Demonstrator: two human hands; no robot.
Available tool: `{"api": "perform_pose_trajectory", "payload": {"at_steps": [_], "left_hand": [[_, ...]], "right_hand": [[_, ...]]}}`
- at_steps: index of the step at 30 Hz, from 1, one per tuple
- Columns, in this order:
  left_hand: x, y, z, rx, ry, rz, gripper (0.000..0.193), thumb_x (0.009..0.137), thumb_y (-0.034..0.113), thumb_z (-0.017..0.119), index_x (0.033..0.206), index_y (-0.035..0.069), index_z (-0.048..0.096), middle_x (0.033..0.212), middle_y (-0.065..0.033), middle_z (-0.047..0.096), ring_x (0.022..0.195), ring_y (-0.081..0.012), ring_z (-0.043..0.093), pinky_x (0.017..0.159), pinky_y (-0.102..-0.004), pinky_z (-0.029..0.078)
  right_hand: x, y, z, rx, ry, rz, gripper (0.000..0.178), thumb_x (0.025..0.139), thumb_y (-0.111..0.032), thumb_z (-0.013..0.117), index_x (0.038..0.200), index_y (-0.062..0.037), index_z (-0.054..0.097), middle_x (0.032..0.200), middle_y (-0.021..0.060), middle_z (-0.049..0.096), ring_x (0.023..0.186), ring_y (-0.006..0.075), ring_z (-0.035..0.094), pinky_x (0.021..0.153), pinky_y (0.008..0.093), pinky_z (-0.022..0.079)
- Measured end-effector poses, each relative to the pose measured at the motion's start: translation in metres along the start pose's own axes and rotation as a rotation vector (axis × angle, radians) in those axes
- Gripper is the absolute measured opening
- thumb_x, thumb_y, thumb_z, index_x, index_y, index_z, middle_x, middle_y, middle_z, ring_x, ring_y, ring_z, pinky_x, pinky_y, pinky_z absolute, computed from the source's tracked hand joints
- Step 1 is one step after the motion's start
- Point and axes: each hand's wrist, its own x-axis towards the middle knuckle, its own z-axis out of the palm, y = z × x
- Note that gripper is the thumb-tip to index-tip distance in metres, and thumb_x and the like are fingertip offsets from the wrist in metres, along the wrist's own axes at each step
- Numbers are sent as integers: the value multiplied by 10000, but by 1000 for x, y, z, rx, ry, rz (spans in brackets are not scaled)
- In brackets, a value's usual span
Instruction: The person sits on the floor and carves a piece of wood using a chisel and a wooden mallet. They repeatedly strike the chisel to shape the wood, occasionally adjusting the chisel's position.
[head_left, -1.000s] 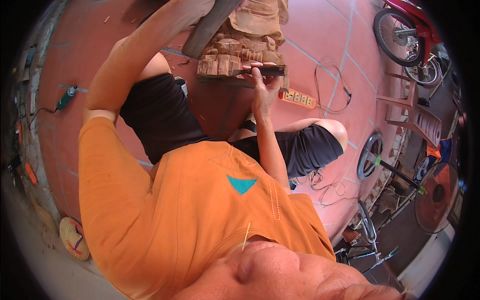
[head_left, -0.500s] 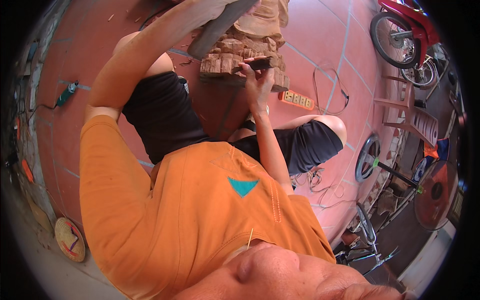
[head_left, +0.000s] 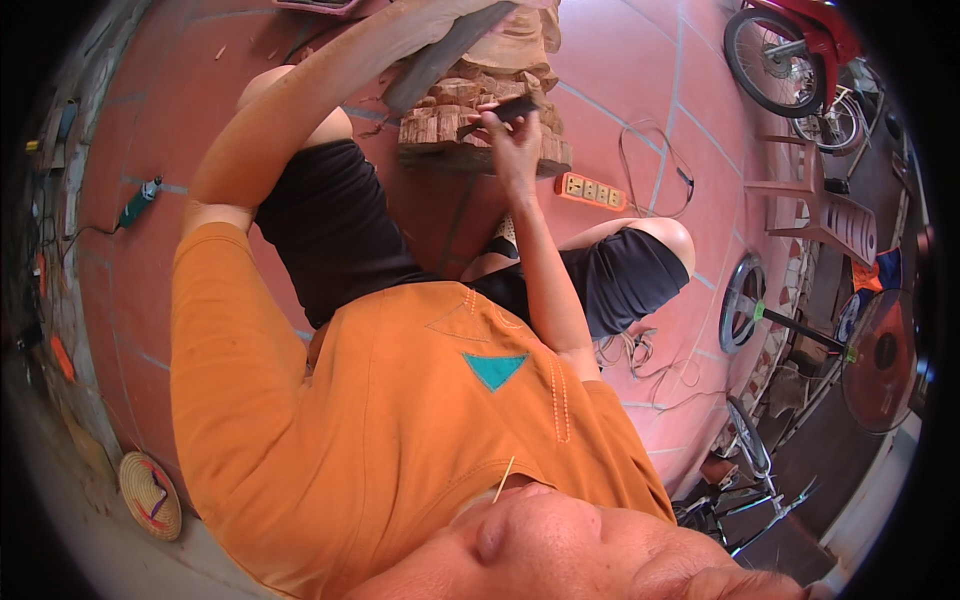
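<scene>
A carved wooden block (head_left: 455, 108), with rough stepped cuts at its base and smoother folds above, stands on the floor and runs past the upper edge. My left hand (head_left: 466, 8), partly cut off by that edge, is closed round the upper end of a grey wooden mallet (head_left: 440, 62), which slants down left beside the carving. At the carving's lower part, my right hand (head_left: 516, 150) grips a dark chisel-like tool (head_left: 512, 108) between thumb and fingers. Whether its tip touches the wood is hard to make out.
An orange power strip (head_left: 591, 191) lies right of the carving, near a looped cord (head_left: 640, 128). Further right are a plastic chair (head_left: 840, 225), a fan (head_left: 880, 350) and a red motorbike (head_left: 815, 45). A green power tool (head_left: 139, 203) rests at the left.
The view has shifted slightly. The dark tool in my right hand is tilted more, its right end higher. My left hand still grips the mallet.
</scene>
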Motion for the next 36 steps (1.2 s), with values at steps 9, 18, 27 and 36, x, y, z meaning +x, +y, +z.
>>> {"api": "perform_pose_trajectory", "payload": {"at_steps": [9,18,27,36], "left_hand": [[66,-81,-31,-99,-136,278,321,855,113,771,1141,19,658,1044,-55,645,963,-150,625,833,-281,504],[-10,5,4,135,-22,59,423,858,128,763,1244,4,643,1087,-71,675,940,-126,633,795,-257,494],[-34,27,-1,304,-8,-104,465,857,150,770,1272,-2,623,972,-37,683,810,-82,623,686,-228,496],[-28,17,12,268,-11,-57,466,853,148,759,1265,-10,610,959,-40,675,801,-88,620,679,-240,502]], "right_hand": [[-18,-12,-4,162,109,9,271,1007,-7,622,1226,-61,473,1112,138,652,962,274,723,734,384,656],[-19,-6,-12,162,131,39,272,1011,-19,624,1229,-53,466,1112,126,655,962,276,727,747,389,651],[-43,-13,-19,129,196,49,286,1002,-5,635,1232,-69,477,1124,97,644,978,249,721,781,355,630],[-40,-12,-21,173,273,-104,275,1002,0,634,1226,-65,489,1131,84,634,1001,229,711,814,342,618]]}}
